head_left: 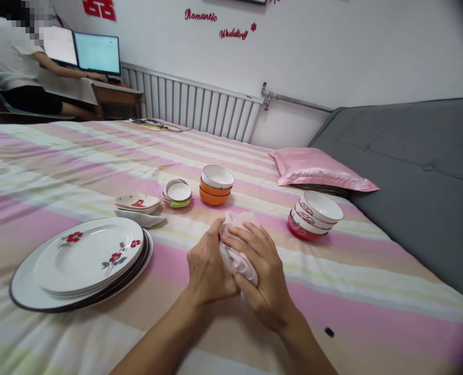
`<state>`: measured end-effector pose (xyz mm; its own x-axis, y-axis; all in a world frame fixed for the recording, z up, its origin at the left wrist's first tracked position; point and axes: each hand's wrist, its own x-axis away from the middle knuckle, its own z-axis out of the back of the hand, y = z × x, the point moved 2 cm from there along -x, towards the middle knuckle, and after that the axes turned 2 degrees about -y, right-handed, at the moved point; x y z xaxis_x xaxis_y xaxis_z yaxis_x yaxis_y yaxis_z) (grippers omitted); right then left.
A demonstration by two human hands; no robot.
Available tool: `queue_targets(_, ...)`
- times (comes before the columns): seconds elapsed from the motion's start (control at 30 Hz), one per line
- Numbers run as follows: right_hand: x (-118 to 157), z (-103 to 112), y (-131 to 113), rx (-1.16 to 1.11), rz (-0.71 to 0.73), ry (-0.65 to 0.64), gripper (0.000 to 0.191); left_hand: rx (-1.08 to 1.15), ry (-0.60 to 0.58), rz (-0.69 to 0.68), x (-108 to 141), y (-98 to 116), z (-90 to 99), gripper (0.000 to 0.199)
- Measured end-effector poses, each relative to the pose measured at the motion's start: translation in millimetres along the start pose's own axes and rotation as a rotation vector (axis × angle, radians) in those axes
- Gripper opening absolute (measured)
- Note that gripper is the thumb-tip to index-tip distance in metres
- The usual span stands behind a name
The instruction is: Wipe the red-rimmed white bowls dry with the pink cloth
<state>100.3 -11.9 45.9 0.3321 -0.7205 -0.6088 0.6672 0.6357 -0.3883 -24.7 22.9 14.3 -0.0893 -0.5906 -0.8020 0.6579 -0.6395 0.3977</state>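
A crumpled pale pink cloth (245, 268) is bunched between my two hands above the striped bed. My right hand (260, 265) wraps over it from the right, fingers curled. From the left, my left hand (208, 265) closes around something white with a bit of red, mostly covered by the cloth and fingers; I cannot make out what it is. To the left lies a stack of flowered plates (85, 255). Beyond my hands stand stacked orange and white bowls (216, 192), and on the right a stack of red and white bowls (313, 216).
Small dishes (178, 192) and oval dishes (137, 203) sit behind the plates. A pink pillow (319, 169) rests by the grey headboard (411, 151). A small black object (329, 332) lies at front right. Cables (157, 125) and a seated person (16, 57) are farther back.
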Motion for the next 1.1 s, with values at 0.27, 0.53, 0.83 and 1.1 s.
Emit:
queue_targets(0.27,3,-14,-16,0.107,0.12,0.072,0.046,-0.058,0.028,0.283,3,-9,-2.7,0.05)
queue_targets(0.53,4,-8,-10,0.114,0.025,0.064,0.05,-0.053,0.104,-0.092,-3,-5,2.8,0.066)
queue_targets(0.83,4,7,12,-0.263,-0.19,0.153,0.038,0.104,0.08,-0.332,-6,5,5.2,0.079)
queue_targets(1.1,5,11,29,-0.794,-0.454,0.207,0.032,0.175,0.041,-0.413,-6,5,7.1,0.084)
